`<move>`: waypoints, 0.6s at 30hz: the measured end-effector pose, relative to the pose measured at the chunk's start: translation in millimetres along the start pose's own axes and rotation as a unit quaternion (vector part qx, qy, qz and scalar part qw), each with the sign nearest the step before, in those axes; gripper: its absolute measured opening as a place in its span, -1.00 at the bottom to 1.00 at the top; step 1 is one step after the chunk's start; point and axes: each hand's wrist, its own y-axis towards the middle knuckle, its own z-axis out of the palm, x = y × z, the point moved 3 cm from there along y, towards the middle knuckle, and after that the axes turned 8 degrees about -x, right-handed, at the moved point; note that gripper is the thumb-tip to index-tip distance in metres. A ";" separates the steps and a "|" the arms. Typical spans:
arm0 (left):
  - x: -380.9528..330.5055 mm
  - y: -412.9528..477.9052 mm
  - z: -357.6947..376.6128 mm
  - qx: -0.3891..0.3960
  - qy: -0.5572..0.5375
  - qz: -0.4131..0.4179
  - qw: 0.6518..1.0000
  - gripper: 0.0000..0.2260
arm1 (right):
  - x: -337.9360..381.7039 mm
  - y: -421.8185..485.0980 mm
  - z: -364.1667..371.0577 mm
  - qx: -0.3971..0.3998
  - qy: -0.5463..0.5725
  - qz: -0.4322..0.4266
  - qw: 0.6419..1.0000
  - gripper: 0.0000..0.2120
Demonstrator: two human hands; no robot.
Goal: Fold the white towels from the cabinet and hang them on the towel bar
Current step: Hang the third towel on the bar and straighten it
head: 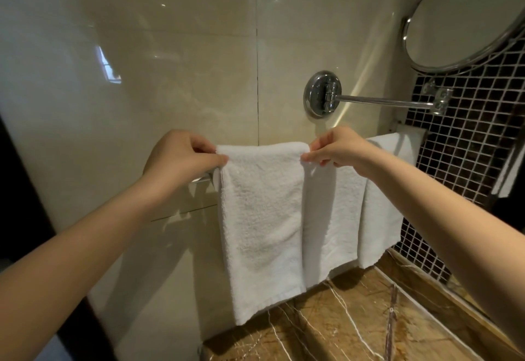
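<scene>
Both hands are pinching the front towel (264, 218) between them, left hand (179, 156) and right hand (338, 147) gripping its top corners; uneven tugging could be dragging it off the towel bar (203, 178).

The left towel (261, 218) hangs on the towel bar (202, 179), apparently overlapping the middle towel (332, 218).

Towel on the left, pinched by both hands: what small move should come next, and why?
Probably release both corners. The left hand pinches the towel at its top left corner, the right hand at its top right one. The towel already drapes over the towel bar, hanging flat beside the next towel, so little seems left to adjust.
</scene>
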 end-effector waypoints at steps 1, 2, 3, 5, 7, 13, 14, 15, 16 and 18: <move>0.9 -1.5 0.2 -0.003 0.005 0.003 1.000 -0.85 | -1.9 -0.6 1.3 0.000 0.003 0.000 1.000 -0.81; 1.4 -2.7 0.2 -0.007 0.012 0.006 1.000 -0.85 | -3.2 -0.9 2.2 -0.003 0.004 -0.003 1.000 -0.81; 1.3 -4.2 0.0 -0.009 0.022 0.010 1.000 -0.85 | -4.1 -0.7 2.8 -0.007 0.002 -0.007 1.000 -0.81; 0.1 -7.0 0.7 -0.005 0.048 0.021 0.999 -0.85 | -4.5 0.4 4.5 -0.019 -0.015 -0.022 0.999 -0.81; -2.4 -9.0 1.5 -0.002 0.076 0.034 0.997 -0.85 | -3.2 2.1 6.2 -0.034 -0.059 -0.048 0.997 -0.78; -9.9 -12.6 5.1 -0.032 0.183 0.074 0.980 -0.79 | 2.5 -2.2 7.9 -0.125 -0.231 -0.112 0.959 -0.73; -10.5 -13.2 5.7 -0.046 0.202 0.086 0.975 -0.74 | 2.7 -4.1 6.9 -0.141 -0.241 -0.119 0.953 -0.66; -11.1 -13.2 5.4 -0.057 0.213 0.093 0.971 -0.69 | 2.9 -5.3 6.0 -0.146 -0.237 -0.132 0.951 -0.60; -11.4 -11.9 5.5 -0.059 0.213 0.098 0.970 -0.65 | 3.7 -5.7 6.2 -0.138 -0.217 -0.154 0.954 -0.56; -12.6 -8.6 9.0 -0.014 0.182 0.117 0.976 -0.65 | 7.2 -7.6 9.1 -0.093 -0.161 -0.211 0.960 -0.57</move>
